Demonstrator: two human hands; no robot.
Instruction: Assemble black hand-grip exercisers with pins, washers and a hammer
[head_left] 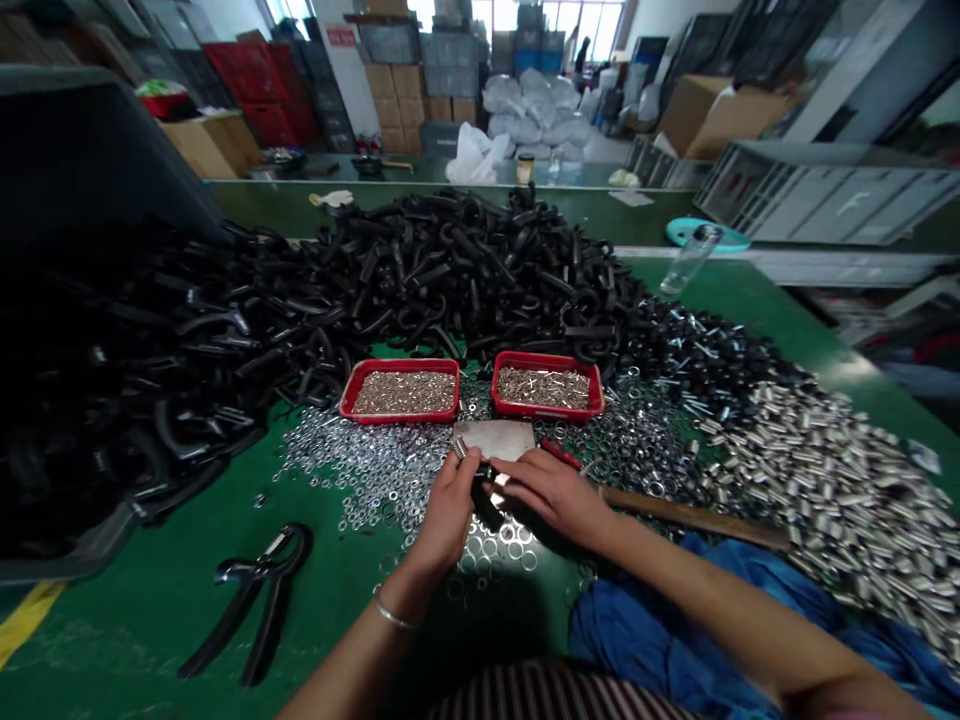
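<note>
My left hand (450,505) is closed round a black plastic handle part (489,512), with a silvery coil spring (460,449) showing at its fingertips. From the other side, my right hand (551,492) pinches the same part; its fingertips partly hide what lies between them. Just beyond both hands lies a pale metal plate (495,438). Loose metal rings (491,546) are scattered under and in front of the hands. A hand gripper (262,590) with two black handles and a spring rests on the table at the left.
Two red trays (363,416) (551,410) hold small metal pins. Black handle parts (480,260) are heaped behind them. Nuts (367,460) lie left; springs (862,500) and black-headed bolts (705,350) lie right. Near my right forearm are a wooden stick (690,515) and blue cloth (637,630).
</note>
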